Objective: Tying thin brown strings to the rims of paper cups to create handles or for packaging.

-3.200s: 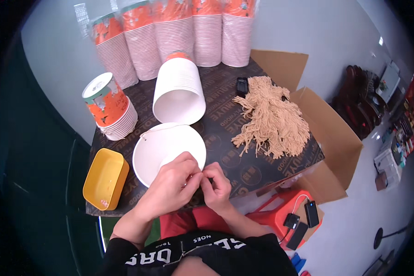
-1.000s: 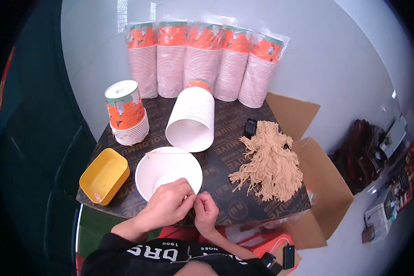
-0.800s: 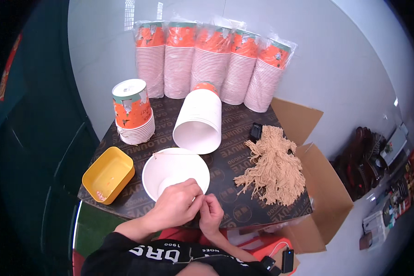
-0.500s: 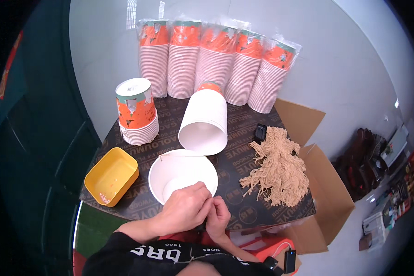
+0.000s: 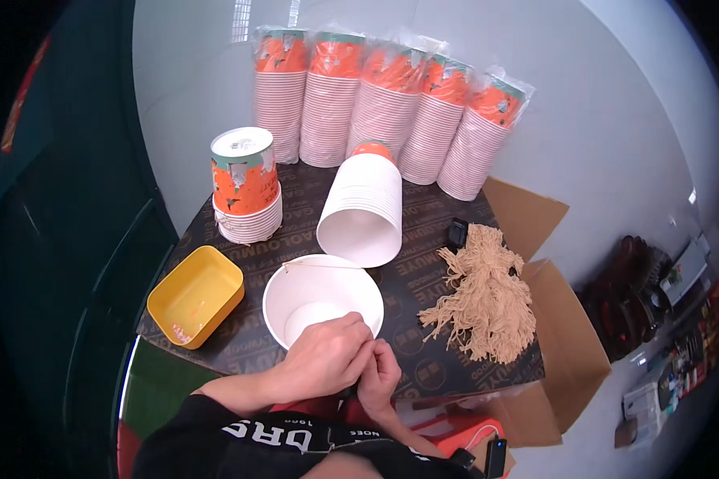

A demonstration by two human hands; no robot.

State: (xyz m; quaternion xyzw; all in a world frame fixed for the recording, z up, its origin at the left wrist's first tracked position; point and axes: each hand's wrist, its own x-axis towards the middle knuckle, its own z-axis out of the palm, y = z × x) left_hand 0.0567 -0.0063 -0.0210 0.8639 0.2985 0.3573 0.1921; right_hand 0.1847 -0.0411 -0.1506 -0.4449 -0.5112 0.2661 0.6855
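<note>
A white paper bucket (image 5: 295,299) faces me with its mouth up near the table's front edge. A thin tan cord (image 5: 319,266) runs across the far part of its rim. My left hand (image 5: 327,355) is closed over the near right rim, its fingers bent. Right beside it, fingertips meeting the left ones, my right hand (image 5: 379,374) is closed in a pinch. Whatever the fingers hold is hidden between them. Behind this bucket lies a nested stack of white buckets (image 5: 361,195), open end toward me.
On the left stand a yellow bin (image 5: 224,297) with small bits inside and an upside-down stack of orange buckets (image 5: 248,188). A bundle of tan cords (image 5: 491,303) and a small black object (image 5: 457,233) lie right. Wrapped bucket stacks (image 5: 323,112) line the back; a cardboard box (image 5: 571,343) stands right.
The view has shifted slightly, so the table's things sit a little differently in the picture. Both hands stay together at the bucket's near right rim, with hardly any change in the fingers.
</note>
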